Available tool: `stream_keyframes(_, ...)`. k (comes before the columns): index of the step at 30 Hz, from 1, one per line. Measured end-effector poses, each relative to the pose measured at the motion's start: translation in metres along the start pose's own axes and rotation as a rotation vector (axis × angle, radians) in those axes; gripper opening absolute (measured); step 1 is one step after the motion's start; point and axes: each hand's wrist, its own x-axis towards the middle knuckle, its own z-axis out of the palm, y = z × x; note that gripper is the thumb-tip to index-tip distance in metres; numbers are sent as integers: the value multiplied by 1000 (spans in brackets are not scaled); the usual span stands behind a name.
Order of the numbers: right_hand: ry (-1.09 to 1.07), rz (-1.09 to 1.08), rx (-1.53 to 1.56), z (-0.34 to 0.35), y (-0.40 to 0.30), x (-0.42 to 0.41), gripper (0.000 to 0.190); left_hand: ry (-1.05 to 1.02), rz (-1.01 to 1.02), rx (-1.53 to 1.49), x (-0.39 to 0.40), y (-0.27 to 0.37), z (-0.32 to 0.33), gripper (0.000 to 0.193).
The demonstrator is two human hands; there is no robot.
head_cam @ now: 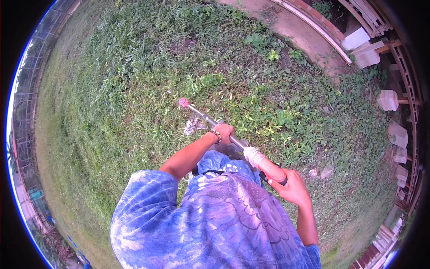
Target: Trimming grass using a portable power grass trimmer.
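A long string trimmer with a metal shaft [239, 142] runs diagonally across the front of my body. My left hand [224, 132], a beaded bracelet at its wrist, is closed around the shaft near its middle. At the rear end my right hand [291, 189] grips the black and pinkish handle part. Pale wrapping [254, 156] covers the shaft between my hands. The red round head [183, 102] is at the far end, over low weeds and grass [161, 111]. A crumpled whitish scrap [194, 125] lies near it.
Leafy weeds [282, 117] spread ahead and to the right. A bare dirt strip [295, 27] with a pale curb is at the upper right. Concrete blocks [388, 100] and wooden framing line the right edge. A wire fence [28, 84] bounds the left. Litter [313, 173] lies right of my right hand.
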Motion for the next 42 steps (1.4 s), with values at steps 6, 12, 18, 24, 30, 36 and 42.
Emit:
stream_keyframes(6,217,127,-53,27,-28,-3,44,-57,193,61,96,8,-38,13)
stream_keyframes(12,404,196,2,42,-25,-11,30,-32,406,199,148,43,-47,15)
stream_keyframes(18,380,222,287,36,-6,-34,29,-187,465,234,122,58,-43,18)
stream_keyframes(24,304,351,372,41,24,-75,26,-281,415,76,68,64,-3,18)
stream_keyframes(30,398,476,541,85,13,-149,19,-565,700,56,47,117,16,15)
stream_keyframes(36,689,736,552,105,-50,-199,13,-697,989,45,50,225,69,8)
stream_keyframes(42,871,901,559,146,-79,-150,17,-588,1188,152,72,279,116,12)
